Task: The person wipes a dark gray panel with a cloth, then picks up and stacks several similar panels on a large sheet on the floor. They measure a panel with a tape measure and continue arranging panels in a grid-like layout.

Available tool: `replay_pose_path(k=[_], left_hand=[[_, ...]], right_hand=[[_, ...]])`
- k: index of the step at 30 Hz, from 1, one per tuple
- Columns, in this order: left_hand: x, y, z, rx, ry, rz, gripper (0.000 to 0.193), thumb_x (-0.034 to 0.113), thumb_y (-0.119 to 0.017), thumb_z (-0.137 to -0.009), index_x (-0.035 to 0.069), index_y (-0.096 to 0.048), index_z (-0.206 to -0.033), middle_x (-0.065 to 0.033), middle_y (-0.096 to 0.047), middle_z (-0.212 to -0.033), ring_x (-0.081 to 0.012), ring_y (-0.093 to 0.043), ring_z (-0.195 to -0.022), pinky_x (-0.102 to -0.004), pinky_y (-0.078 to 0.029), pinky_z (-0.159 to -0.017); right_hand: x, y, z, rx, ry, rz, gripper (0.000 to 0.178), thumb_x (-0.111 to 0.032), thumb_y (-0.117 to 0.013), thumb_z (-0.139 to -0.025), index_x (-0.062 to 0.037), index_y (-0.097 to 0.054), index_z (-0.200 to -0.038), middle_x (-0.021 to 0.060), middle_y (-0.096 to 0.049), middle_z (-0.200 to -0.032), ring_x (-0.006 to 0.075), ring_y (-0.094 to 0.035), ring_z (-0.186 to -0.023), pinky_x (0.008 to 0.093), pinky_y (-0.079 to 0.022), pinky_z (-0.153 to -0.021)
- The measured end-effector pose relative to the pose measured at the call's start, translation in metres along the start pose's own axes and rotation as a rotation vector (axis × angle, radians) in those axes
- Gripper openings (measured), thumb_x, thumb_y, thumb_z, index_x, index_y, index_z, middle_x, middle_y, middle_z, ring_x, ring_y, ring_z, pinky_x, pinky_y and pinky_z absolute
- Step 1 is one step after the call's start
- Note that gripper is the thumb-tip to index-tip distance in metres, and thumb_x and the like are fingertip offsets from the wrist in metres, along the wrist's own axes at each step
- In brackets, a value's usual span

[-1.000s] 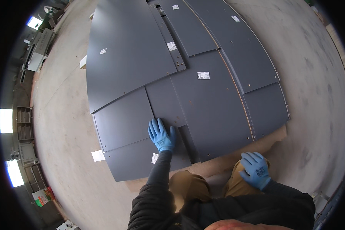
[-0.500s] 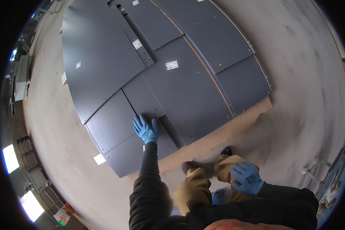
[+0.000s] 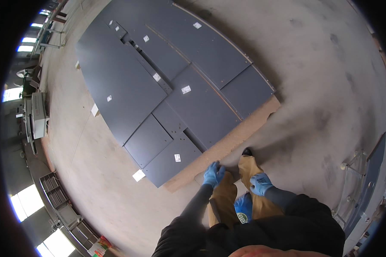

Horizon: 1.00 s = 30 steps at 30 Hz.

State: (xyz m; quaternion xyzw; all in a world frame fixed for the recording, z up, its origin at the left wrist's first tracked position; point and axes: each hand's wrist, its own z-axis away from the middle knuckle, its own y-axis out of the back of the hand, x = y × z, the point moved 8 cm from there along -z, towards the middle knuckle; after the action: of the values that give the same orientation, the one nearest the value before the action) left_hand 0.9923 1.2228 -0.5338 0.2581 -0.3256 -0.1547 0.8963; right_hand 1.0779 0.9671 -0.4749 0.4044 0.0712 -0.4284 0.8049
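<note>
My left hand [image 3: 212,174] is in a blue glove, just by the near edge of the brown board [image 3: 223,149]. Its thumb stands apart from the fingers, and I see nothing in it. I can't tell if it touches my tan pants [image 3: 226,197] or is only above them. My right hand [image 3: 260,183] has a blue glove too, and it rests on my right leg. Its fingers bend down over the cloth, so I can't tell if they are apart or together.

The pile of grey boards [image 3: 206,115] lies flat in front of me, on top of the brown board. Neither hand is on the grey boards. A big board [image 3: 120,81] covers the left side of the pile. Next to it is a thin strip [image 3: 162,84] with little holes. A small board [image 3: 149,136] sits closer to me, and a dark gap [image 3: 193,140] shows to the right of it. White stickers [image 3: 177,158] are on some boards. A white block [image 3: 138,175] peeks out at the near left corner. One black shoe [image 3: 247,151] shows past my right leg. A metal rack [image 3: 349,165] stands on the right.
</note>
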Motion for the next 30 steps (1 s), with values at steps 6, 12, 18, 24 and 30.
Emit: replay_pose_path(k=[6,12,18,24,30], left_hand=[[0.041,0.056,0.151,-0.118,-0.032,-0.085,0.064,0.053,-0.059,-0.100,0.007,-0.060,-0.144,-0.0201,-0.064,-0.143,-0.0382,-0.059,-0.133,-0.0456,-0.045,-0.114],[0.015,0.106,0.217,-0.180,0.064,-0.399,0.070,0.065,-0.059,-0.096,0.010,-0.068,-0.137,-0.0206,-0.069,-0.135,-0.0397,-0.064,-0.126,-0.0477,-0.049,-0.109],[0.083,0.119,0.214,-0.252,-0.032,-0.476,0.063,0.060,-0.052,-0.098,0.010,-0.067,-0.133,-0.0208,-0.068,-0.135,-0.0400,-0.063,-0.127,-0.0499,-0.049,-0.107],[0.186,0.089,0.191,-0.334,-0.236,-0.463,0.067,0.060,-0.057,-0.097,0.009,-0.065,-0.140,-0.0215,-0.066,-0.139,-0.0400,-0.060,-0.132,-0.0472,-0.047,-0.112],[0.268,0.023,0.120,-0.442,-0.440,-0.581,0.061,0.050,-0.060,-0.095,0.001,-0.067,-0.130,-0.0275,-0.068,-0.132,-0.0426,-0.064,-0.125,-0.0484,-0.049,-0.108]], right_hand=[[-0.006,0.013,0.077,0.259,-0.074,-0.162,0.034,-0.042,-0.063,-0.091,-0.0106,-0.074,-0.085,0.0162,-0.074,-0.094,0.0364,-0.069,-0.094,0.0507,-0.053,-0.088],[0.038,0.047,0.197,0.398,-0.421,-0.504,0.038,-0.047,-0.060,-0.095,-0.0115,-0.072,-0.087,0.0202,-0.071,-0.090,0.0456,-0.067,-0.085,0.0540,-0.055,-0.080],[0.076,-0.004,0.341,0.478,-0.830,-0.757,0.047,-0.051,-0.055,-0.099,-0.0119,-0.077,-0.111,0.0212,-0.074,-0.113,0.0412,-0.071,-0.109,0.0477,-0.056,-0.094],[0.051,-0.119,0.417,0.279,-1.003,-0.873,0.049,-0.046,-0.055,-0.101,-0.0060,-0.075,-0.122,0.0245,-0.072,-0.123,0.0419,-0.067,-0.119,0.0453,-0.053,-0.100],[0.039,-0.118,0.459,0.396,-0.954,-1.138,0.057,-0.055,-0.055,-0.098,-0.0134,-0.073,-0.132,0.0205,-0.069,-0.135,0.0384,-0.063,-0.129,0.0466,-0.047,-0.110]])
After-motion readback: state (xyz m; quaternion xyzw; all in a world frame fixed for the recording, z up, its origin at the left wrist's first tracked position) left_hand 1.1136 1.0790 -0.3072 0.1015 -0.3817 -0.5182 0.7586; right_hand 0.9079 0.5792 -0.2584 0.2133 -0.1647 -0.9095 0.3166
